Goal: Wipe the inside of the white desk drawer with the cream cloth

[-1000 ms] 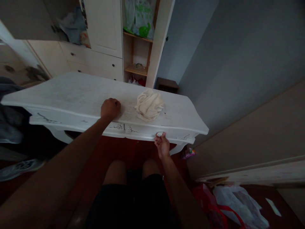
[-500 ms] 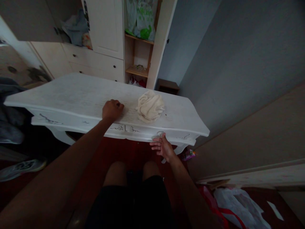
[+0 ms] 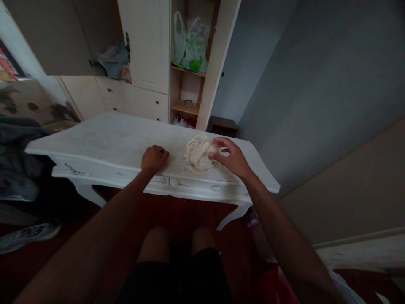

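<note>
A crumpled cream cloth [image 3: 198,154] lies on the white table [image 3: 110,133], right of its middle. My right hand [image 3: 228,154] is over the cloth's right edge, thumb and fingers curved and apart. Its fingertips overlap the cloth in view; whether they touch it I cannot tell. To the left of the cloth, my left hand [image 3: 155,158] rests as a loose fist on the tabletop near the front edge. Nothing shows inside that fist. Grey smudges mark the tabletop around it.
Behind the table stands a pale cabinet [image 3: 147,55] with an open door and plastic bags [image 3: 195,46] on a shelf. A grey wall [image 3: 316,105] closes the right side. Dark clothing [image 3: 19,156] hangs at left, above a shoe [image 3: 28,237] on the red floor.
My right hand has risen from the drawer knob at the table's front to the right side of the cloth. My left fist stays on the tabletop. The view has tilted up slightly.
</note>
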Action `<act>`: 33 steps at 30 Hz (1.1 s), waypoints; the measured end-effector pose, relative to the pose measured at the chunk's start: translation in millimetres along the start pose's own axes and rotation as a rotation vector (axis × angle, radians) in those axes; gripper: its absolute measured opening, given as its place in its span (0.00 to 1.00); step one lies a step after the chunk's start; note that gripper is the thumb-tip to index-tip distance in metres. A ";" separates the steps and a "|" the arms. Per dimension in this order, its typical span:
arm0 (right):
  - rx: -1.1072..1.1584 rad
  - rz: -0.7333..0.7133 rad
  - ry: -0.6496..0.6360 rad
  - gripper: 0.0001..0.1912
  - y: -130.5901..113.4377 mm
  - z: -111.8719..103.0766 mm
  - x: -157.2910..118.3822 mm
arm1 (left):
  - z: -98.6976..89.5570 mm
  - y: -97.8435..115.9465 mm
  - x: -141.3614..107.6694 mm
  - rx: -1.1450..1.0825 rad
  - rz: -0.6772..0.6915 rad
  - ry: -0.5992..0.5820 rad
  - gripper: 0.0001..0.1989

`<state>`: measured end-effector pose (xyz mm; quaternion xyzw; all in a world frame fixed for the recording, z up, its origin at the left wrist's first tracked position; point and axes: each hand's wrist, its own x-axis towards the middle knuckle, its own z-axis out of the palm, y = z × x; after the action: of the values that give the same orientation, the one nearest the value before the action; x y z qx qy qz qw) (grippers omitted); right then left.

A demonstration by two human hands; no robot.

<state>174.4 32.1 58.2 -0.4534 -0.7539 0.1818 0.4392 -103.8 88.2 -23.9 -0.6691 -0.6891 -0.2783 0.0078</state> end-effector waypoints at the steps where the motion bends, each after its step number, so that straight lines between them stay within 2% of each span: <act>1: -0.082 -0.024 -0.040 0.38 3.3 5.4 11.8 | -0.3 -0.3 -0.1 -0.002 0.001 0.002 0.17; 4: -0.347 0.042 -0.255 0.61 17.8 29.8 35.6 | -2.2 0.2 -1.4 -0.020 0.004 0.001 0.17; 6: -0.486 0.132 -0.393 0.67 28.9 46.3 42.4 | -4.0 1.1 -2.7 -0.032 -0.001 -0.006 0.17; 8: -0.558 0.195 -0.444 0.63 38.7 57.7 44.0 | -5.2 2.0 -3.6 -0.040 -0.010 -0.010 0.17; 10: -0.601 0.214 -0.402 0.52 45.4 62.4 42.5 | -5.6 2.0 -3.8 -0.047 -0.019 -0.008 0.17; 13: -0.656 0.163 -0.291 0.38 48.4 60.4 36.8 | -5.0 1.1 -3.2 -0.060 -0.025 -0.004 0.17; 17: -0.626 0.077 -0.223 0.30 40.7 54.2 18.6 | -5.1 0.6 -3.1 -0.080 -0.031 -0.007 0.17; 20: -0.557 -0.003 -0.216 0.29 26.7 54.3 -11.7 | -6.1 1.6 -4.1 -0.087 -0.038 0.003 0.18; 22: -0.512 -0.108 -0.242 0.31 16.3 58.9 -39.5 | -6.5 2.3 -4.6 -0.081 -0.042 0.005 0.18; 26: -0.490 -0.298 -0.417 0.34 9.0 82.4 -90.2 | -5.1 2.1 -4.5 -0.063 -0.036 0.001 0.18; 29: -0.553 -0.363 -0.502 0.37 20.0 107.3 -105.3 | -3.4 1.1 -4.1 -0.051 -0.025 0.011 0.18; 33: -0.699 -0.289 -0.428 0.41 39.5 136.1 -105.8 | -4.2 1.8 -4.5 -0.046 -0.021 0.007 0.17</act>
<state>104.1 -19.6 -95.6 -0.4167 -0.9000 -0.0579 0.1139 -103.1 82.3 -21.5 -0.6607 -0.6896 -0.2964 -0.0082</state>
